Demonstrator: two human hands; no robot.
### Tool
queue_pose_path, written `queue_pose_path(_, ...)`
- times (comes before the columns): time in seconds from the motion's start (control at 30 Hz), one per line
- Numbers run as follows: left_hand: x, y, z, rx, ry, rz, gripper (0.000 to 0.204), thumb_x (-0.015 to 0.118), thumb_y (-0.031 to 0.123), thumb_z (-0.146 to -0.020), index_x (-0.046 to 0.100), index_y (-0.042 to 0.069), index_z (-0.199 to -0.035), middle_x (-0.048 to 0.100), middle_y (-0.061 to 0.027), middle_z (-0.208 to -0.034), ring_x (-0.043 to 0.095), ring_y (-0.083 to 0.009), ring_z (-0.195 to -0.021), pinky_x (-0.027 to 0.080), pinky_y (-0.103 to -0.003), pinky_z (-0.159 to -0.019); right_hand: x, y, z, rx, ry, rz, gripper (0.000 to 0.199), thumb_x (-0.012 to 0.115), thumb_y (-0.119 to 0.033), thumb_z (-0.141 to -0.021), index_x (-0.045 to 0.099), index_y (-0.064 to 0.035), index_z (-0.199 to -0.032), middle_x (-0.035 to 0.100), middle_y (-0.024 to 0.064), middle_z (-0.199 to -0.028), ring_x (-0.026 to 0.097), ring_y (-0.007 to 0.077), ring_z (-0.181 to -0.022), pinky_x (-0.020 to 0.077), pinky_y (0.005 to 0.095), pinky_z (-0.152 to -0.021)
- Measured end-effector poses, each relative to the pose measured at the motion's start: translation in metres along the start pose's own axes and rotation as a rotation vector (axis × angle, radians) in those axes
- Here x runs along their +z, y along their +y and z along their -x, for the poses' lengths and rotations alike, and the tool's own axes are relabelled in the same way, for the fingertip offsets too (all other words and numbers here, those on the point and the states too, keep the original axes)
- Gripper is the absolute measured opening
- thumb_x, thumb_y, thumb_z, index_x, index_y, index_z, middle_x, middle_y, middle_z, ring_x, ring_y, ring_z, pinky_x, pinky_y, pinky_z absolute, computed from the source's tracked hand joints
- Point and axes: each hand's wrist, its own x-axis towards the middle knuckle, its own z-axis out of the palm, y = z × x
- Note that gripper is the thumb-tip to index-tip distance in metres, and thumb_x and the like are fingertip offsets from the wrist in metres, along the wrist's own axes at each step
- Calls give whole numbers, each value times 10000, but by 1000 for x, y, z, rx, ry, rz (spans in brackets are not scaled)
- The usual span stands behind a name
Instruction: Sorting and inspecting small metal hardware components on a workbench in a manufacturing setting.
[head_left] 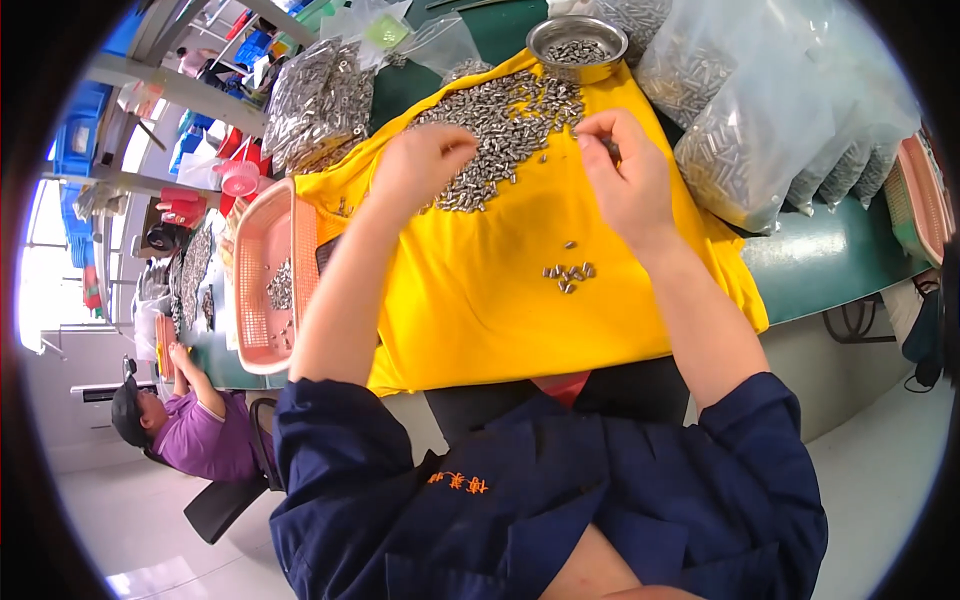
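Note:
A wide pile of small, shiny metal cylinders (pixel 505 120) lies on the yellow cloth (pixel 500 290) in front of me. My left hand (pixel 425 165) hovers at the pile's left side, thumb and fingers pinched together; whatever is between them is hidden. To the right of the pile, my right hand (pixel 632 175) is curled, with thumb and forefinger tips close together. Something dark and metallic shows in its curl, too small to name. Between my forearms, nearer to me, sits a little group of loose metal cylinders (pixel 568 275).
A steel bowl (pixel 577 70) of cylinders stands at the far edge. Bulging plastic bags (pixel 725 150) of parts crowd the right, another bag (pixel 318 100) the far left. A pink basket (pixel 262 345) is beside the cloth. Farther left, a person in purple (pixel 215 440) sits at the green table (pixel 810 265).

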Motion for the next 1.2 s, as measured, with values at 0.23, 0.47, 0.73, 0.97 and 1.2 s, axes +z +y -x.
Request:
queue_pose_path(0.23, 37, 12, 39, 118, -8, -186, 161, 567, 165, -740, 615, 77, -866, 583, -95, -851, 551, -285, -811, 444, -365, -705, 5, 6, 2, -177, 12, 137, 48, 521, -56, -777, 518, -33, -819, 544, 84, -640, 528, 170, -552, 414, 267, -518)
queue_pose_path(0.47, 42, 13, 42, 15, -120, -360, 144, 537, 180, -751, 620, 121, -851, 574, -97, -851, 558, -296, -794, 450, -383, -687, 11, 5, 9, -329, 10, 225, 74, 533, -33, -719, 515, -41, -791, 533, 131, -691, 525, 302, -640, 421, 355, -567)
queue_pose_path(0.73, 44, 30, 31, 42, -162, -410, 138, 532, 173, -745, 631, 132, -833, 580, -103, -829, 564, -288, -798, 453, -382, -682, -1, 4, 10, -353, 30, 216, 61, 525, -28, -717, 505, -38, -773, 534, 125, -695, 522, 302, -641, 415, 351, -560)
queue_pose_path(0.97, 43, 20, 29, 40, -189, -488, 158, 536, 184, -747, 627, 142, -870, 578, -94, -867, 564, -268, -813, 454, -378, -701, 5, -3, 7, -302, -1, 164, 47, 526, -38, -726, 494, -38, -761, 522, 128, -670, 518, 296, -623, 409, 351, -547)
queue_pose_path(1.2, 43, 22, 29, 69, -177, -517, 154, 545, 173, -746, 624, 141, -874, 567, -90, -866, 558, -263, -823, 452, -370, -710, 4, 2, 6, -303, -4, 169, 49, 526, -40, -726, 497, -37, -766, 528, 124, -679, 522, 285, -621, 412, 345, -555)
